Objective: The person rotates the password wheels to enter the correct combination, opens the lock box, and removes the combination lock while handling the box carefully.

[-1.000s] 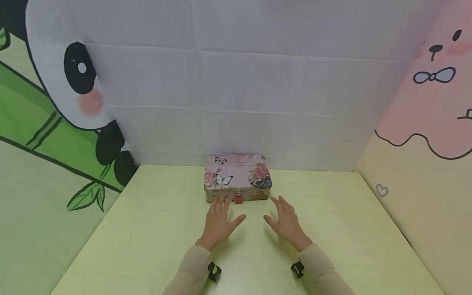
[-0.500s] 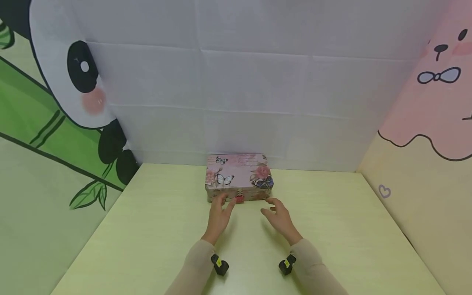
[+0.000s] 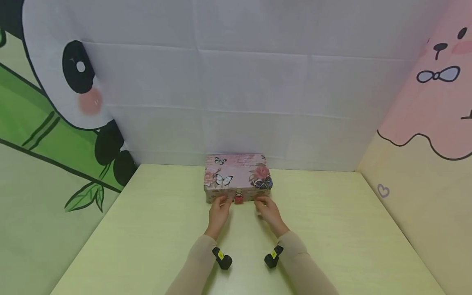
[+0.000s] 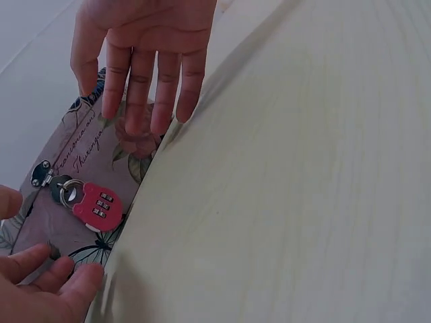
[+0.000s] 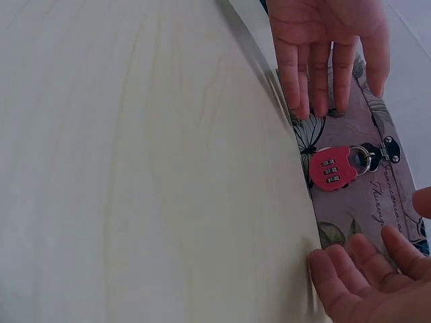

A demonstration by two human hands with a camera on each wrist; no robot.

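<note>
A pink box with butterflies and roses (image 3: 239, 172) stands with its lid down at the back of the table. On its front, a red combination padlock (image 4: 100, 207) with three number dials hangs by its shackle from a metal hasp (image 5: 389, 149). My left hand (image 3: 219, 214) is at the front face, left of the padlock, fingers extended and slightly bent. My right hand (image 3: 271, 213) is at the front face on the other side, its fingers loosely extended too. Both wrist views show the padlock between the two hands, with no finger on it.
The pale wooden table (image 3: 147, 246) stretches out in front of the box and to both sides. A white cloth wall (image 3: 250, 82) rises right behind the box. Printed panels stand at the left (image 3: 37, 205) and right (image 3: 416, 184).
Both hands have moved inward, closer to each other and to the padlock. The right hand has come forward to the box front. Fingers that were spread are now closer together. The box has stayed put.
</note>
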